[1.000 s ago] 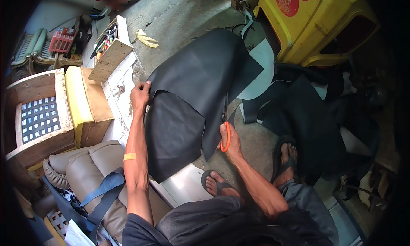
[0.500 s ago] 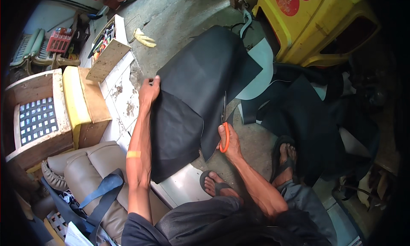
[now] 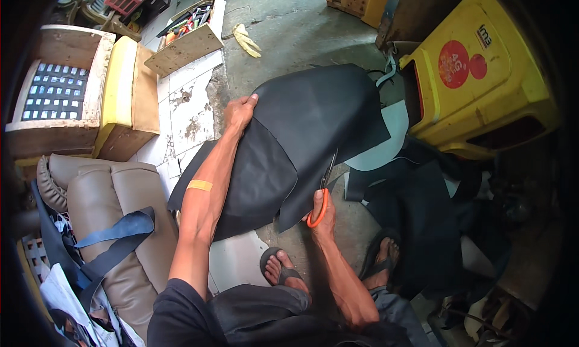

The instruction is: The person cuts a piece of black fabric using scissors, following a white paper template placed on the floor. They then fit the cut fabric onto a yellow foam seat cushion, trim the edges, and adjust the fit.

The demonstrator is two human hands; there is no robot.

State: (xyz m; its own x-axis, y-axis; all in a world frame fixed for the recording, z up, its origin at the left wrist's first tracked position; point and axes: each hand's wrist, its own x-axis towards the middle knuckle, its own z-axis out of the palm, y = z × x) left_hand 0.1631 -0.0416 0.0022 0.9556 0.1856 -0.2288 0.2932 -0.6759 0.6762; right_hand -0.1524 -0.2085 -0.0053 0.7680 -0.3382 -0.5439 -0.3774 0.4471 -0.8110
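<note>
A large black leatherette sheet [image 3: 316,103] lies spread over the floor in front of me, with one part folded over. My left hand [image 3: 240,113] grips its left edge, thumb on top. In my right hand [image 3: 324,225] is a pair of scissors [image 3: 318,212] with orange handles. Their blades point away from me and reach the sheet's right part, by a narrow flap. Whether the blades are parted is hard to see. A pale, rounded piece of material [image 3: 386,143] shows beyond the sheet's right corner.
More black material [image 3: 410,214] lies heaped at the right, below a yellow plastic stool [image 3: 482,82]. A wooden tool box [image 3: 190,42] and a glove [image 3: 246,41] are farther off. Brown cushions [image 3: 114,208] with dark straps lie at the left, near a wooden frame [image 3: 66,133].
The view has turned, shifting the surroundings. Both hands keep their hold on the sheet's edge and the scissors. The sheet's lower left part now spreads wider, past my left forearm.
</note>
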